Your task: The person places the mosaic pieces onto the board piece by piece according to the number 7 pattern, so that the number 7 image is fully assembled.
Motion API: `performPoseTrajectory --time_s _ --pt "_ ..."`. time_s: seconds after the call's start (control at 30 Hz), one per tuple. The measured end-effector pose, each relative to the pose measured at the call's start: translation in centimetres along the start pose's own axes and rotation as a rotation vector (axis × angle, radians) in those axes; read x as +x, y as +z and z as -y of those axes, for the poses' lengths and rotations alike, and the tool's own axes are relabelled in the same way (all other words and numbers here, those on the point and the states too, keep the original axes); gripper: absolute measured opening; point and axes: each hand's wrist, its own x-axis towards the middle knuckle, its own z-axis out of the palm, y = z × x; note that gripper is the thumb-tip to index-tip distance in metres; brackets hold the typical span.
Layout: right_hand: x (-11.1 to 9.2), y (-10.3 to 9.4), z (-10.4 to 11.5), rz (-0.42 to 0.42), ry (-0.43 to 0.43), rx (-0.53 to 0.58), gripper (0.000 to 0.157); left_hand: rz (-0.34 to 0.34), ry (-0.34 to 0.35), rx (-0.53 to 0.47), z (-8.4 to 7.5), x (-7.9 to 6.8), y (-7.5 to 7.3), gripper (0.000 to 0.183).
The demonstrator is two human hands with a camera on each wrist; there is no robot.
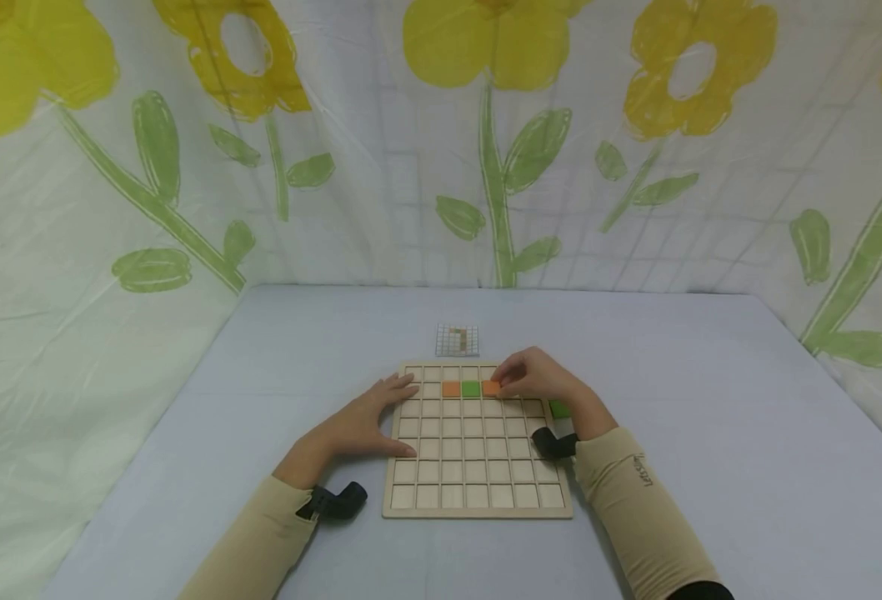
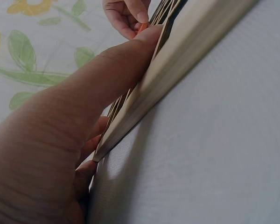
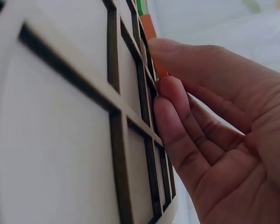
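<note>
A wooden grid board point(image 1: 478, 512) lies flat on the table. In its second row from the far edge sit an orange tile point(image 1: 451, 389) and, beside it, a green tile point(image 1: 471, 389). My right hand point(image 1: 538, 377) pinches another orange tile point(image 1: 490, 388) between thumb and fingers, at the cell just right of the green one. The right wrist view shows that orange tile point(image 3: 150, 28) low against the grid, partly covered by the thumb. With thumb and fingers spread, my left hand point(image 1: 362, 421) rests on the board's left side; its thumb point(image 2: 116, 65) lies over the edge strip.
A small card with a printed grid pattern point(image 1: 457, 340) lies just beyond the board. Something green point(image 1: 559, 409) shows at the board's right edge, partly hidden by the right wrist. A flower-patterned curtain point(image 1: 381, 167) hangs behind the white table point(image 1: 711, 375).
</note>
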Motion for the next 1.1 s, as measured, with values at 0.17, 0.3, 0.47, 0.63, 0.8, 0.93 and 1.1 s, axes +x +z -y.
performPoseTrajectory --time_s 0.17,0.3,0.47,0.63,0.8,0.93,1.1 --pt "0.05 0.18 0.01 -0.009 0.007 -0.027 0.023 0.001 0.001 -0.001 0.04 0.04 -0.01 0.098" --pt "-0.09 0.22 0.3 -0.009 0.024 -0.042 0.022 0.003 -0.002 0.001 0.08 0.06 0.0 0.098" --pt "-0.28 0.27 0.62 -0.01 0.036 -0.042 0.022 0.002 -0.002 -0.001 0.1 0.07 0.02 0.098" --pt "-0.21 0.25 0.67 -0.012 0.039 -0.044 0.023 0.003 -0.001 -0.002 0.03 0.02 -0.03 0.098" --pt "0.01 0.25 0.66 -0.015 0.058 -0.032 0.023 0.005 -0.002 0.008 -0.04 -0.01 -0.13 0.098" --pt "0.0 0.31 0.74 -0.013 0.077 -0.026 0.023 0.009 -0.009 0.005 -0.05 -0.03 -0.16 0.098" --pt "-0.07 0.24 0.6 0.0 0.08 -0.027 0.026 0.01 -0.006 -0.008 -0.03 -0.05 -0.07 0.098"
